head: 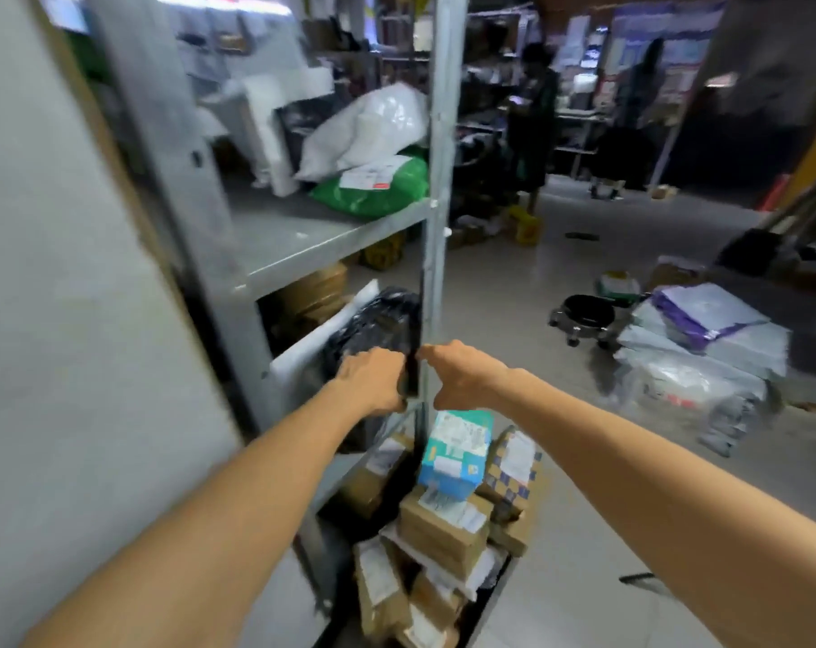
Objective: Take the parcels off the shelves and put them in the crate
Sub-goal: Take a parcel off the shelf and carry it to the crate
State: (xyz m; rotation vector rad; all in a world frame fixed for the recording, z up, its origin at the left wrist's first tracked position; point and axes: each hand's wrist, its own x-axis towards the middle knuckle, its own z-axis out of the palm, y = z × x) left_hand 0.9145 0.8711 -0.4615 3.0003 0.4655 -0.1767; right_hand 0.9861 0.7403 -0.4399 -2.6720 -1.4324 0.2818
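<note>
My left hand (373, 381) and my right hand (462, 376) meet at the front of the lower shelf, beside the shelf's metal upright (436, 254). Between them stands a thin black flat parcel (415, 320), seen edge-on; both hands hold it, the left gripping one side and the right pinching the other. Behind it on the same shelf lie a black bag parcel (373, 320) and a white flat parcel (312, 348). One shelf up lie a green parcel (373, 189) and a white bag parcel (368, 128). Below my hands the crate (490, 596) is piled with cardboard boxes and a blue-white box (457, 451).
A grey panel (69, 320) fills the left. On the floor to the right lie a heap of grey and white mailers (705, 348) and a black wheeled stool (583, 315). Two people (532, 109) stand at the back among more shelves. Open floor lies between.
</note>
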